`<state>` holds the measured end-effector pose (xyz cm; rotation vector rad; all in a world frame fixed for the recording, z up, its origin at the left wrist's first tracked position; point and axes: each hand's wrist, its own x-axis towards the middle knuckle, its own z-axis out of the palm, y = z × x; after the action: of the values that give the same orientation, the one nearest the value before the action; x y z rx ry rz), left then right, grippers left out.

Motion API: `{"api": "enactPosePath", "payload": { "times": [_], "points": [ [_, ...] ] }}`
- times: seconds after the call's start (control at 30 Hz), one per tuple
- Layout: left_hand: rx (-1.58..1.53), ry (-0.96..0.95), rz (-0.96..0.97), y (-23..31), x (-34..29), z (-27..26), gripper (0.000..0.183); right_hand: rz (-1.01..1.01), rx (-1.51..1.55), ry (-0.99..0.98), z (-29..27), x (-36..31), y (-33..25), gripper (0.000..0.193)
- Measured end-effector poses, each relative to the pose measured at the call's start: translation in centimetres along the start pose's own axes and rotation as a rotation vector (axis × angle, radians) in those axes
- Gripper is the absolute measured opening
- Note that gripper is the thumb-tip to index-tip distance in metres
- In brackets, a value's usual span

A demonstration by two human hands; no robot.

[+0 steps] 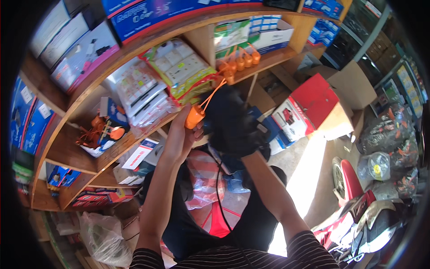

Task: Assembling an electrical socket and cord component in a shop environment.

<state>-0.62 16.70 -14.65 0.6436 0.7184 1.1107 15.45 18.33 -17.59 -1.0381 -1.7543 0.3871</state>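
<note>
My left hand (190, 134) is closed around an orange bell-shaped piece (195, 116) that looks like a lamp holder. Two thin orange wires (214, 95) rise from its top toward the upper right. Close beside it, my right hand (233, 123) is in a black glove, blurred by motion. Its fingers cannot be made out, and whether it touches the wires is unclear. Just beyond both hands, several similar orange lamp holders (247, 60) stand in a row along a shelf edge.
A curved-looking wooden shelf (148, 29) holds boxes and plastic-wrapped packs of white switch plates (181, 67). More orange pieces (117, 132) lie in a lower left compartment. An open red and white carton (309, 107) stands to the right, above a red motorcycle (351, 179). A striped bag (206, 175) lies between my legs.
</note>
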Motion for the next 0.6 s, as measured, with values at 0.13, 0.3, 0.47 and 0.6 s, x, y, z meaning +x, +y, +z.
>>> {"api": "enactPosePath", "payload": {
  "times": [0.13, 0.3, 0.47, 0.6],
  "points": [
    [-0.004, 0.022, -0.023, -1.6, 0.0, 1.1, 0.032, 0.275, 0.628, -0.091, 2.2, -1.6, 0.3, 0.014],
    [0.164, -0.023, 0.030, -1.4, 0.3, 0.2, 0.031, 0.430, 0.949, -0.269, 1.0, -1.9, 1.4, 0.016],
    [0.510, -0.080, 0.216, -2.7, 0.4, -0.1, 0.028, 0.111, 0.417, -0.186, -0.5, -0.8, 1.4, 0.017],
    [0.963, 0.086, 0.550, -3.6, 0.6, 0.2, 0.045, -0.186, -0.163, -0.021, -0.9, -0.7, 1.9, 0.019]
  ]
}}
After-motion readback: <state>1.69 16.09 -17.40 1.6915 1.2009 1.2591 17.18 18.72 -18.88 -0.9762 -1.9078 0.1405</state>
